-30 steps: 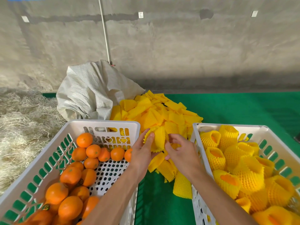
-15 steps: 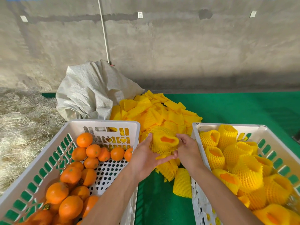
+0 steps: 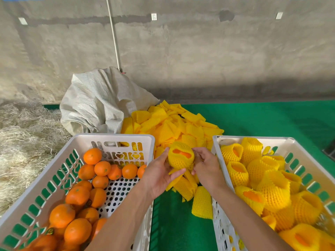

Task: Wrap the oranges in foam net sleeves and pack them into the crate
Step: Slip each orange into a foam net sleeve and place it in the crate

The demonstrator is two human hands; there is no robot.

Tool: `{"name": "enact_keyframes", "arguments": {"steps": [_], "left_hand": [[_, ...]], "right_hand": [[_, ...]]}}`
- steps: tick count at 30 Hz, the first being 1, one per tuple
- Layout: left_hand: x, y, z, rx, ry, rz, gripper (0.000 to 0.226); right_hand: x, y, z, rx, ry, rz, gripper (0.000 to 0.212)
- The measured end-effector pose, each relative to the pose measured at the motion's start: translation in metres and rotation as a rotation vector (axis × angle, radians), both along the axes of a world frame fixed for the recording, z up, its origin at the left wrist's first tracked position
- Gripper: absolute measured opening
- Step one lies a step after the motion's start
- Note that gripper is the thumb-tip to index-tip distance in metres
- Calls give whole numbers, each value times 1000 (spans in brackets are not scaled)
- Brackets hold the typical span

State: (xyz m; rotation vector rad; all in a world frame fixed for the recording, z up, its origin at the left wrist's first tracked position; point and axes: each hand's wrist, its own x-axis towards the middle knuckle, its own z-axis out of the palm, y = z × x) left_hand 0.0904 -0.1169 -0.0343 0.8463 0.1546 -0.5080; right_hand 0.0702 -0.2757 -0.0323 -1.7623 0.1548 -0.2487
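Observation:
An orange in a yellow foam net sleeve (image 3: 180, 157) sits between my two hands, above the gap between the crates. My left hand (image 3: 160, 175) cups it from the left and below, thumb curled under it. My right hand (image 3: 206, 168) grips its right side with curled fingers. The fruit's orange skin shows through the sleeve's open top. The white crate on the left (image 3: 116, 139) holds several bare oranges (image 3: 78, 195). The white crate on the right (image 3: 216, 142) holds several sleeved oranges (image 3: 268, 189).
A heap of flat yellow foam sleeves (image 3: 172, 125) lies behind my hands, with a few more (image 3: 202, 203) between the crates on the green mat (image 3: 262, 118). A white woven sack (image 3: 97, 102) stands behind the left crate. Straw (image 3: 23, 134) covers the ground at left. A concrete wall rises behind.
The sleeve has been pulled down over the orange, so that it now covers it. Both hands stayed around it between the crates.

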Motion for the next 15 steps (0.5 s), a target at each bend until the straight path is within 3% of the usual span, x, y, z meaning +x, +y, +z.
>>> {"name": "enact_keyframes", "arguments": {"steps": [7,11,15], "left_hand": [[-1,3,4,-51,-11,-74,49],[-1,0,1,-63,36,-17,47],[0,0,2,-98,56,40,51]], "right_hand": [[3,-4,-1,104,40,3,16],[6,1,-7,55,150,68,20],[4,2,-3,22,135,42,20]]}}
